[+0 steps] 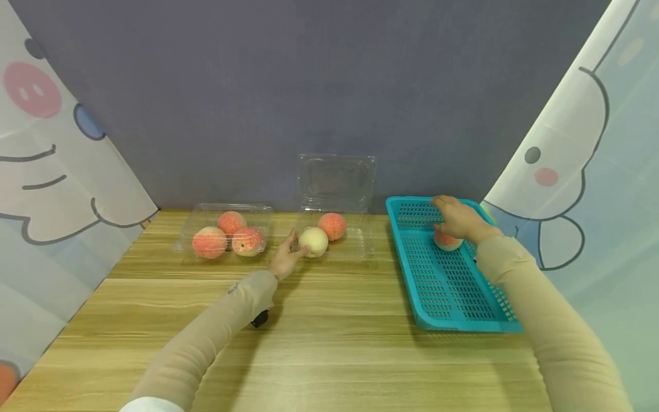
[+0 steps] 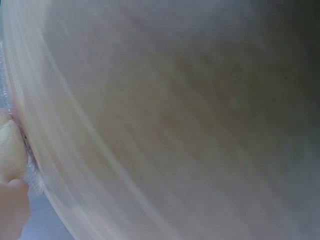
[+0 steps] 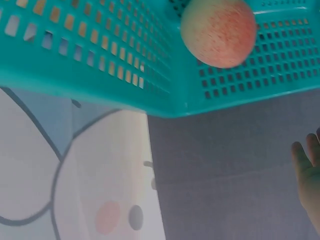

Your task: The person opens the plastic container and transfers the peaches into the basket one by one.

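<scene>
My left hand (image 1: 285, 257) holds a pale yellow peach (image 1: 313, 242) between thumb and fingers, at the front left of a clear plastic clamshell box (image 1: 360, 243) with its lid raised. A red peach (image 1: 332, 226) lies just behind it in the box. In the left wrist view a sleeve blocks most of the scene. My right hand (image 1: 458, 220) hovers over the far end of a blue-green basket (image 1: 465, 326), above a pink peach (image 1: 447, 242). The right wrist view has fingers extended and apart from this peach (image 3: 220, 32).
A second clear clamshell box (image 1: 187, 232), lid down, holds three red-and-yellow peaches at the left. Behind the wooden table (image 1: 319, 355) rises a grey wall (image 1: 329, 86). Cartoon-printed curtains (image 1: 46, 189) flank both sides.
</scene>
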The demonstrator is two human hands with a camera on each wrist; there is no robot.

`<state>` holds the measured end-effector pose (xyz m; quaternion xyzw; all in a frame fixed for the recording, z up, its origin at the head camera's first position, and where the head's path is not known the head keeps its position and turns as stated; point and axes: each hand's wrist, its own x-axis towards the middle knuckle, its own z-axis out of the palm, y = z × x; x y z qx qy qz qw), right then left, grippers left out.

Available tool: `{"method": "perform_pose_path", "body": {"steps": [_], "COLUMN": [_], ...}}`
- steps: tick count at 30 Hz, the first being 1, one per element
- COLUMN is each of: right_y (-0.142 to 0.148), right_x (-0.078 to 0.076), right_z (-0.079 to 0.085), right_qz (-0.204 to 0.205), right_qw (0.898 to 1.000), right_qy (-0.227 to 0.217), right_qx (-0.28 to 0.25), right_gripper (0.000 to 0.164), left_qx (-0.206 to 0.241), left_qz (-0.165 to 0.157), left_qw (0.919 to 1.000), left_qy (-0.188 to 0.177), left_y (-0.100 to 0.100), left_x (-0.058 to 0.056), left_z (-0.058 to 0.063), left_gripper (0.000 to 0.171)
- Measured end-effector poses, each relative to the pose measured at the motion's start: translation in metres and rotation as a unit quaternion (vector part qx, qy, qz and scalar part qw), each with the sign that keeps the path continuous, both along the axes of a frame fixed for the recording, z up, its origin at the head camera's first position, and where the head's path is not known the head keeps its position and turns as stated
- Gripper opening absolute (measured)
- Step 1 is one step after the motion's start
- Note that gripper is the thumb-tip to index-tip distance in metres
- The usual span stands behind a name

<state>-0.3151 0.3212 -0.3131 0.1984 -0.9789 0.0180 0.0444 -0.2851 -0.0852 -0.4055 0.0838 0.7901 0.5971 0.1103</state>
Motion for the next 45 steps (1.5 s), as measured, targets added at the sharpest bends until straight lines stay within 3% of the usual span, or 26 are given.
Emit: {"method": "perform_pose_path", "body": {"steps": [7, 12, 19, 33, 45], "right_y": [-0.016, -0.028, -0.046, -0.085, -0.146], "right_x": [0.003, 0.004, 0.005, 0.004, 0.003], "right_z": [0.013, 0.020, 0.024, 0.031, 0.029], "right_qz": [0.020, 0.019, 0.028, 0.050, 0.100], "right_qw": [0.999, 1.000, 0.999, 0.998, 0.993], "right_qy": [0.014, 0.000, -0.018, -0.036, -0.055], "right_qx": [-0.021, -0.024, -0.032, -0.017, 0.028], "right_gripper": [0.070, 0.071, 0.068, 0.062, 0.061], "left_qx": [-0.001, 0.003, -0.008, -0.012, 0.004], "left_qz": [0.009, 0.008, 0.023, 0.018, 0.013], "left_qw": [0.9999, 1.0000, 0.9994, 0.9995, 0.9997], "left_qy": [-0.005, 0.000, 0.026, 0.024, 0.018], "left_y": [-0.001, -0.002, -0.006, -0.003, -0.004], "left_x": [0.000, -0.002, -0.023, -0.021, -0.021], "left_z": [-0.002, -0.005, -0.036, -0.034, -0.033], "left_gripper": [0.077, 0.077, 0.080, 0.081, 0.082]}}
